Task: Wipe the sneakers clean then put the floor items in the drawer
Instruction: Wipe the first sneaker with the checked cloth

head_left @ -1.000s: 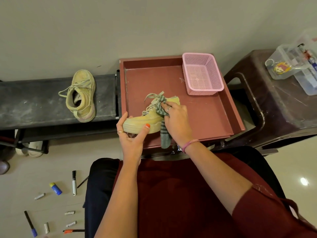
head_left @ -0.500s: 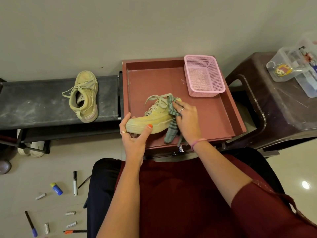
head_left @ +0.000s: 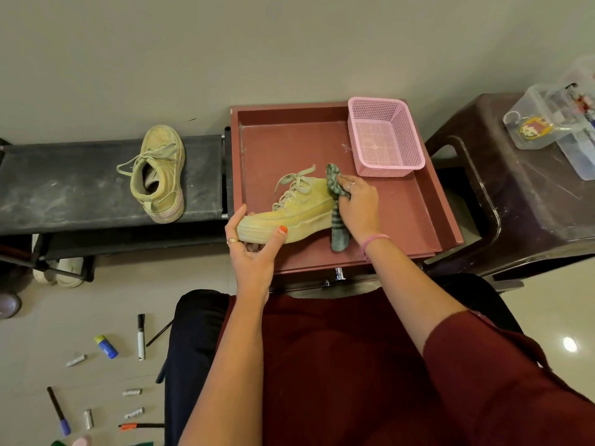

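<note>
Over the near-left part of the open red drawer (head_left: pixel 415 207): one yellow sneaker (head_left: pixel 289 214), toe pointing left and jutting past the drawer's left wall, sole toward the person. Left hand (head_left: pixel 254 252) grips the toe end, thumb curled over the sole edge, fingers wrapped behind. Right hand (head_left: pixel 357 204) pinches a grey striped cloth (head_left: pixel 336 207) against the heel; the cloth's tail hangs down to the drawer floor. Far-right corner of the drawer: pink mesh basket (head_left: pixel 384 136), set against the far and right walls. Bare drawer floor lies open to the right of the hand and along the far side. Left, on the black bench (head_left: pixel 74 185): second yellow sneaker (head_left: pixel 159 173), upright, near the bench's right end. Near-left floor: scattered markers (head_left: pixel 141 336), a blue glue stick (head_left: pixel 106 346), small white chalks (head_left: pixel 76 360), well apart from each other. Right: dark plastic stool (head_left: pixel 528 201) bearing a clear box (head_left: pixel 560 130).
</note>
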`<action>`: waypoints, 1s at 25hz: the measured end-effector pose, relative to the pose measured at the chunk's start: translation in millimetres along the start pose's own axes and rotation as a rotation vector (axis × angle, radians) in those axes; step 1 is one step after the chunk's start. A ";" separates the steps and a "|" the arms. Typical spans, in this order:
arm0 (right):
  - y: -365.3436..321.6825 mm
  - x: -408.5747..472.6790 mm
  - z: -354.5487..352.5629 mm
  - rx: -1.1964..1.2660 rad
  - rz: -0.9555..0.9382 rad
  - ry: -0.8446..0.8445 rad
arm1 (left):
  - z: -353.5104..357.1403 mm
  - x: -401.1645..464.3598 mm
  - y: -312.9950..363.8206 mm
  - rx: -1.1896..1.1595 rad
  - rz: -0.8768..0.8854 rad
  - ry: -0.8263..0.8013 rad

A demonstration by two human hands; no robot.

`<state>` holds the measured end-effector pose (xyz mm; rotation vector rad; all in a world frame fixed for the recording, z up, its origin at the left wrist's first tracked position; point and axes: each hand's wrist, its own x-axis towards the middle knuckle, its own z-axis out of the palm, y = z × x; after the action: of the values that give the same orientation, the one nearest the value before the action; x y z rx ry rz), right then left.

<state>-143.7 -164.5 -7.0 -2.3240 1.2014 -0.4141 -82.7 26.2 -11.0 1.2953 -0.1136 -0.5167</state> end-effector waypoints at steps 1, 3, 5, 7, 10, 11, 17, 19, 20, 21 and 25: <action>-8.1 0.9 3.3 -0.012 -0.006 -0.013 | -0.8 -1.0 -0.5 -0.004 -0.004 0.013; -17.6 -13.4 10.3 -0.098 -0.156 -0.067 | -3.6 -2.8 -1.2 0.000 -0.012 0.024; -13.9 -24.7 4.5 -0.130 -0.259 -0.080 | -4.9 -3.2 -0.3 0.014 -0.007 0.003; 0.1 -5.7 -3.3 -0.105 -0.128 -0.055 | -3.1 -2.4 1.4 0.019 -0.004 -0.008; -8.0 12.3 -1.6 -0.038 0.028 -0.034 | -2.8 0.3 2.0 0.007 -0.003 0.014; -16.0 6.0 2.4 -0.071 -0.049 -0.062 | -3.3 0.4 1.8 0.005 -0.008 0.019; -10.1 12.4 -5.6 0.009 -0.070 -0.069 | -3.2 0.0 0.8 0.050 0.007 -0.015; -28.2 8.3 -0.8 -0.014 -0.063 -0.069 | -3.6 1.3 1.0 0.037 0.003 -0.001; -33.8 -2.2 3.6 -0.038 -0.141 -0.092 | -4.1 0.7 0.5 0.028 -0.003 0.003; -33.5 -13.1 6.5 -0.029 -0.215 -0.092 | -4.9 -0.5 -0.3 0.028 -0.005 0.001; -11.8 4.2 -2.9 0.070 -0.040 -0.040 | -1.6 -0.9 1.7 0.042 0.013 -0.030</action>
<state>-134.7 -162.9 2.1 -2.2893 1.1056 -0.4146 -82.5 28.3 -9.7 1.3271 -0.1583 -0.5249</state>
